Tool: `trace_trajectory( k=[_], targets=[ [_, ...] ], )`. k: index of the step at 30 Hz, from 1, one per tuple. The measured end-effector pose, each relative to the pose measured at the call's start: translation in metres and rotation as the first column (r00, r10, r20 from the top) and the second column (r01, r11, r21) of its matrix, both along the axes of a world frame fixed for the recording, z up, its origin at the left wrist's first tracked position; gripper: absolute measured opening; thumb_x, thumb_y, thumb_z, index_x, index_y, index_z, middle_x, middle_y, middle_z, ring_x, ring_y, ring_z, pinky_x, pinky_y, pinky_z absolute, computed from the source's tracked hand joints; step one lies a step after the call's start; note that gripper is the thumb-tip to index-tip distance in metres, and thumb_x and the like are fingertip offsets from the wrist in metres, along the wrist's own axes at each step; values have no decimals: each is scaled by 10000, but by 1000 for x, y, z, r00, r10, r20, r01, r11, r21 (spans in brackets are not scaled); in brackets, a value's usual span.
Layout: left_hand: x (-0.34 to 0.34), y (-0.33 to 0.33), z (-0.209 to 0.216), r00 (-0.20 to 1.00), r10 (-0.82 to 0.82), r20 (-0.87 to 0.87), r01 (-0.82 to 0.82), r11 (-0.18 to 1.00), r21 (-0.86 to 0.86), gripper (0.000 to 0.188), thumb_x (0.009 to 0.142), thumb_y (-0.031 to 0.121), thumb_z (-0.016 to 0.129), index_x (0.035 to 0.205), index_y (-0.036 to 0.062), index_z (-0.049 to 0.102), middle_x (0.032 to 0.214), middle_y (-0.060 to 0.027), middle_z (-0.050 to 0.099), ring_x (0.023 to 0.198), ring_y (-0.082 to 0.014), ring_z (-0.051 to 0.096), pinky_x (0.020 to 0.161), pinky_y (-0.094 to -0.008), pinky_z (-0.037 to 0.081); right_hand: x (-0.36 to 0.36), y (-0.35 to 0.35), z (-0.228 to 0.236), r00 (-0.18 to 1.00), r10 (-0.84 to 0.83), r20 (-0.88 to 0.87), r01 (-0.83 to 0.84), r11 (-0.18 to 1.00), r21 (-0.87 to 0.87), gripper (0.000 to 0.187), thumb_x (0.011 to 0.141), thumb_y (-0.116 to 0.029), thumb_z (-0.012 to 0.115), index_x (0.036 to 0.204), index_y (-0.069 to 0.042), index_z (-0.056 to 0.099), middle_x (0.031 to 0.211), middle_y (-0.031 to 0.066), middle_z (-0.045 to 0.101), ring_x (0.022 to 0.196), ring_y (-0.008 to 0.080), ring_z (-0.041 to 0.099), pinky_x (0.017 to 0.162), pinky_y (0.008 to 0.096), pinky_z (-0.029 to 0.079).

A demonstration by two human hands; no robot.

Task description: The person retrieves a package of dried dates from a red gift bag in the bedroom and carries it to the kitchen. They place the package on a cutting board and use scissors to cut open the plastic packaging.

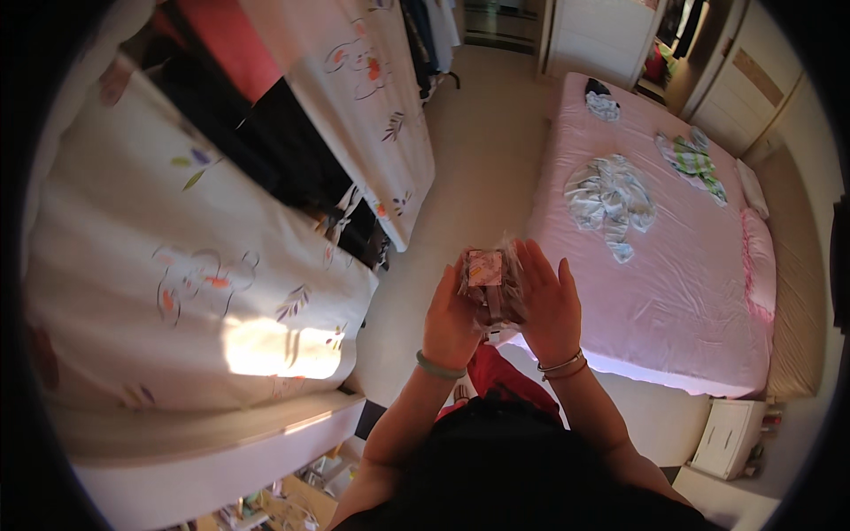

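A clear plastic packet with brownish contents and a pink label is held up in front of me, between my two palms. My left hand presses against its left side, with a green bangle at the wrist. Against the right side rests my right hand, fingers stretched forward and thumb apart, with thin bracelets at the wrist. The packet's exact contents cannot be made out, and its underside is hidden.
To the right stands a bed with a pink sheet, bearing a crumpled white garment and a green checked cloth. A printed curtain hangs at the left before dark clothes. A white nightstand is at the lower right.
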State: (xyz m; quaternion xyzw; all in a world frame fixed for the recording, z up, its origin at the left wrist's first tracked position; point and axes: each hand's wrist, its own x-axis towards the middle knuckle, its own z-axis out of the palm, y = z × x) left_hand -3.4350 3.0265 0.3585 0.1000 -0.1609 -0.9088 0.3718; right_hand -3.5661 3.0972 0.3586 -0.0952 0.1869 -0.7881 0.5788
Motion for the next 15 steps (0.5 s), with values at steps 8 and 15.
trace_trajectory(
  k=[8, 15],
  targets=[
    [-118, -181, -7, 993, -115, 5, 114, 991, 63, 497, 1053, 370, 324, 1436, 58, 371, 1409, -105, 476, 1295, -274, 463, 1089, -436, 366, -114, -170, -14, 996, -89, 6, 88, 996, 11, 600, 1041, -435, 312, 1494, -42, 298, 1546, 101, 320, 1407, 244, 326, 1158, 407, 266],
    [-227, -330, -1, 991, -136, 7, 136, 989, 64, 441, 1049, 330, 375, 1401, 68, 418, 1374, -89, 503, 1266, -236, 485, 1075, -405, 382, -227, -319, -6, 974, -111, -196, 121, 992, 37, 592, 1043, -402, 327, 1486, -12, 295, 1545, 134, 308, 1432, 246, 270, 1174, 380, 217]
  ],
)
